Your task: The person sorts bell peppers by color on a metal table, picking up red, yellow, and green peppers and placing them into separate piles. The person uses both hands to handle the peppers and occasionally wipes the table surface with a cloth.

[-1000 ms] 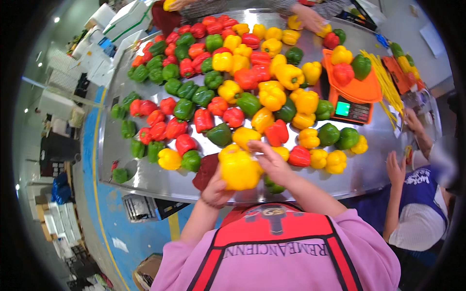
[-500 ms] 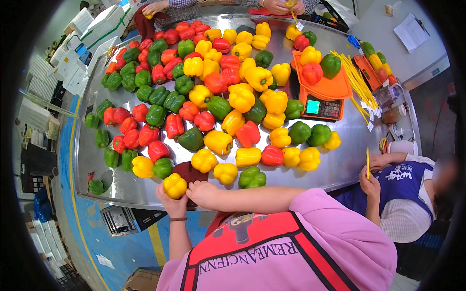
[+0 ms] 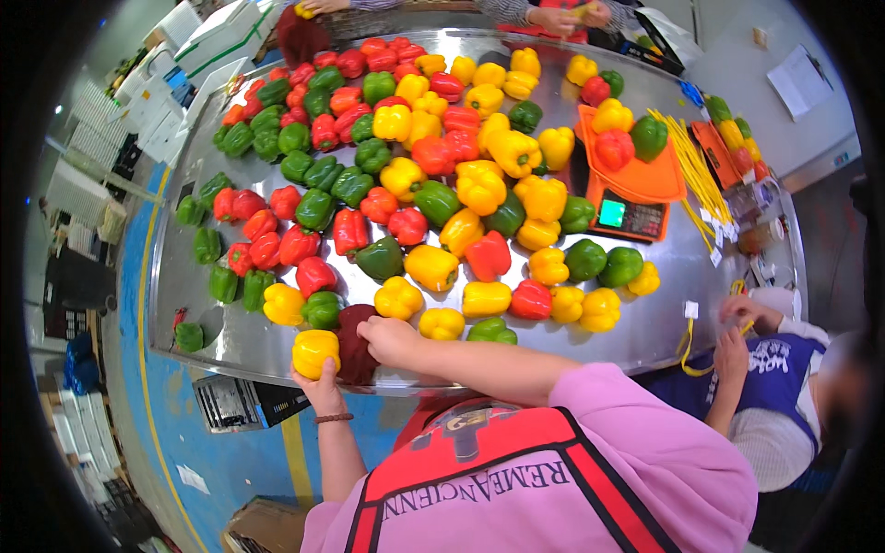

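Observation:
My left hand (image 3: 323, 391) is closed round a yellow bell pepper (image 3: 315, 354) at the table's near edge. Fingers curled, my right hand (image 3: 391, 341) grips a dark red cloth (image 3: 356, 347) that hangs down beside the pepper. The pepper and the cloth are close together; whether they touch is hard to make out. Just beyond my hands lie a green bell pepper (image 3: 322, 311), a yellow one (image 3: 284, 304) and another yellow one (image 3: 398, 298).
Red, yellow and green peppers cover much of the metal table (image 3: 590, 355). An orange-topped scale (image 3: 627, 217) holds three peppers, beside yellow tagged strips (image 3: 680, 157). A co-worker (image 3: 765, 369) handles a strip at right; other people's hands (image 3: 556, 20) work across the table.
The yellow pepper has moved slightly left and turned in my left hand. My right hand has drawn back from it with the cloth, which now hangs lower. The co-worker's strip now forms a loop.

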`<state>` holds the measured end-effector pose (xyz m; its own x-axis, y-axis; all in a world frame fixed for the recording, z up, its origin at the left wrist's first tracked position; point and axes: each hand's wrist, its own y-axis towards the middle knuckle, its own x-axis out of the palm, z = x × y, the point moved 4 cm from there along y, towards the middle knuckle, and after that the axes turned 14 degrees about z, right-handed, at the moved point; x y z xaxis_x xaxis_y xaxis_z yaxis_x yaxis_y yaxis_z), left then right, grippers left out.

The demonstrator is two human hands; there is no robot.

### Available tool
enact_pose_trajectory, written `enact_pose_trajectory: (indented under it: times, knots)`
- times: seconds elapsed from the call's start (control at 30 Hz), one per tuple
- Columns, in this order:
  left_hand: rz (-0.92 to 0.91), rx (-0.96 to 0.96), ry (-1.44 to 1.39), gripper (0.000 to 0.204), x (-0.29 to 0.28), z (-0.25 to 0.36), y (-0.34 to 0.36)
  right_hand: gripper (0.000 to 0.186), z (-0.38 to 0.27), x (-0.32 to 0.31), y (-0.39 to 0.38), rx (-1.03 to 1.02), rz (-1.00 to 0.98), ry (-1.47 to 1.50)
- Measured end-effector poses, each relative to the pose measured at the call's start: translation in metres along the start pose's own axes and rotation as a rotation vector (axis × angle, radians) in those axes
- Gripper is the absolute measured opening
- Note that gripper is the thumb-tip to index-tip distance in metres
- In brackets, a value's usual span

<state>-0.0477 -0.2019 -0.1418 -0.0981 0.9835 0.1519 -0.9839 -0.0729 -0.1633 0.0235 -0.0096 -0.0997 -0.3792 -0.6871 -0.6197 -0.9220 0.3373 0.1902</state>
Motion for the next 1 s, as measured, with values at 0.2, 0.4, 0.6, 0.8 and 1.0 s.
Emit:
enact_pose_trajectory:
  times: [0.2, 0.4, 0.6, 0.8, 1.0]
  knots:
    - [-0.209, -0.212, -0.095, 0.074, 0.008, 0.014, -0.011, 0.020, -0.018, -0.004, 0.008, 0.208, 0.155, 0.615]
    - [-0.465, -0.492, -0.149, 0.069, 0.016, 0.023, -0.019, 0.020, -0.007, -0.006, 0.005, 0.122, 0.038, 0.504]
    - [-0.469, -0.427, -0.312, 0.079, 0.046, 0.053, -0.009, 0.038, 0.011, -0.020, -0.022, -0.027, 0.167, 0.134]
    - [-0.528, -0.059, 0.226, 0.092, 0.078, 0.022, -0.029, 0.034, 0.013, -0.201, -0.085, -0.126, 0.643, -0.012]
    - [-0.536, 0.365, 0.571, 0.098, 0.080, -0.008, -0.038, 0.066, 0.108, -0.311, -0.242, 0.445, 0.866, -0.503]
